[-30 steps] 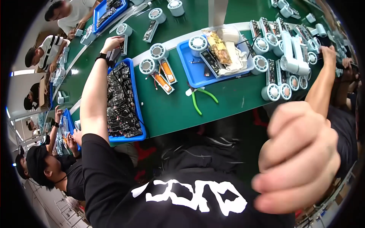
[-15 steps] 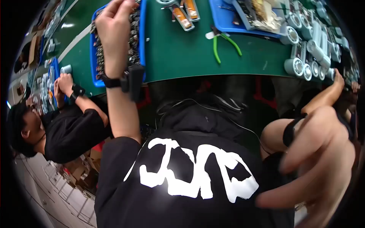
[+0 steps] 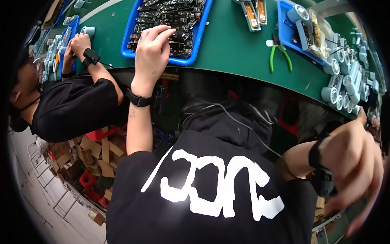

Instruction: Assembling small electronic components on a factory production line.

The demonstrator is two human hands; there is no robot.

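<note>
Over the near part of a blue tray [image 3: 191, 61] is my left hand [image 3: 152, 51]. Its fingers are loosely bent, thumb and index apart, and I see nothing held between them. Rows of small black circuit boards [image 3: 174, 18] fill the tray, and the fingertips are close above or touching them; which one I cannot tell. My right hand [image 3: 353, 162] is raised at the far right, near the camera and away from the table top. Motion blurs its fingers, which look spread with nothing in them. A dark band circles each wrist.
Green-handled pliers [image 3: 280, 57] lie on the green table [image 3: 235, 53]. Beyond them are light-blue housings with orange parts [image 3: 256, 14]. Another blue tray [image 3: 286, 34] and many pale-blue housings [image 3: 345, 85] crowd the right. At left a co-worker's hand [image 3: 81, 42] works; cartons [image 3: 97, 152] lie below.
The view has shifted, so the tray and table sit further right. My left hand has come back toward the tray's near side, its fingers loosening. My right hand's fingers have swung downward.
</note>
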